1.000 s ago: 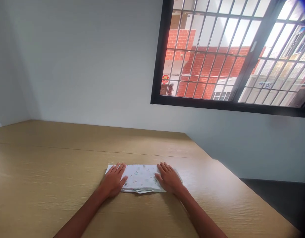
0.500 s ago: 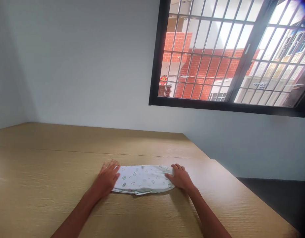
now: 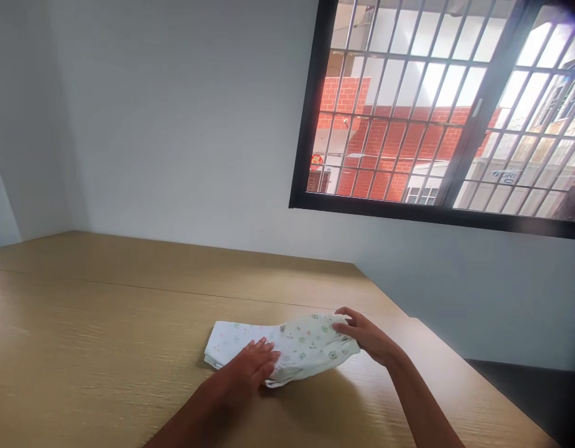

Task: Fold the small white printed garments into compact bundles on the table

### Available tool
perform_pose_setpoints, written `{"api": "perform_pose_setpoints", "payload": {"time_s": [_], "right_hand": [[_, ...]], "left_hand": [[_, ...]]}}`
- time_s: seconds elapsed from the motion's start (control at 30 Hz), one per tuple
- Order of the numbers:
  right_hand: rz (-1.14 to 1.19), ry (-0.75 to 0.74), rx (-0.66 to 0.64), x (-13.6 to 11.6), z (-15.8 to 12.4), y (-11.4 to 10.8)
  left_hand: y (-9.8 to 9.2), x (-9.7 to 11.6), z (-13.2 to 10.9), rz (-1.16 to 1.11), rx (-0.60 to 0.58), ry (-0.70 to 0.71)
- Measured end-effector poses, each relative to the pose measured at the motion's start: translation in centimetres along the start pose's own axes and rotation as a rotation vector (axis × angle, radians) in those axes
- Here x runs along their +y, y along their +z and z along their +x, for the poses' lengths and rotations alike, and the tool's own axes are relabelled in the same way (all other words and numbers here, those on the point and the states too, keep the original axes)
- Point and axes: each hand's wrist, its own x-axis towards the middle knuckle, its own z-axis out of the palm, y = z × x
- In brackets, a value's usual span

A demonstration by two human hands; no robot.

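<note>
A folded white cloth garment [image 3: 310, 342] with small printed figures lies on the wooden table [image 3: 105, 348]. Its left part rests flat, while its right end is raised off the tabletop. My left hand [image 3: 257, 367] lies with fingers stretched over the middle of the cloth, pressing near its front edge. At the right end, my right hand [image 3: 362, 333] grips the cloth between thumb and fingers and holds that end up. What kind of garment it is cannot be made out while it is folded.
A thin seam [image 3: 161, 289] crosses the table behind the cloth. The table's right edge slants away towards a dark floor area [image 3: 511, 386]. Behind stand a pale wall [image 3: 185, 124] and a barred window [image 3: 409, 124] with a black frame.
My left hand has moved right, from the cloth's left end to its middle. My right hand has taken hold of the right end and lifted it. The view has shifted slightly.
</note>
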Motion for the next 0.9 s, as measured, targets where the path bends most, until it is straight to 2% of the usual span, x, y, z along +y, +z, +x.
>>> {"api": "perform_pose_setpoints", "payload": {"time_s": [0.1,0.2,0.27,0.37,0.47,0.57,0.67,0.8,0.9], "right_hand": [[0.149,-0.007,0.064,-2.6,0.5,-0.3],[0.201,-0.022,0.143,-4.9,1.9,1.8],[0.2,-0.042,0.162,-5.9,3.4,4.7],[0.179,-0.043,0.167,-6.3,6.1,11.0],[0.131,-0.039,0.183,-5.4,8.4,17.2],[0.085,-0.034,0.204,-3.5,9.5,20.8],[0.008,-0.094,0.247,-1.1,9.2,20.7],[-0.157,-0.328,0.322,1.5,7.5,18.1],[-0.238,-0.435,0.296,2.6,6.3,16.8]], "left_hand": [[-1.9,-0.5,0.1,-0.283,0.084,-0.075],[-4.2,-1.7,0.0,-0.556,0.16,-0.171],[-5.3,-2.5,-0.1,-0.722,0.171,-0.254],[-6.1,-3.3,-0.5,-0.896,0.168,-0.311],[-6.4,-3.6,-0.7,-0.971,0.164,-0.302],[-6.3,-3.7,-0.7,-0.937,0.188,-0.294],[-5.9,-3.8,-0.4,-0.805,0.29,-0.282],[-5.0,-3.9,0.2,-0.522,0.476,-0.24],[-4.0,-4.4,0.6,-0.284,0.602,-0.155]]}}
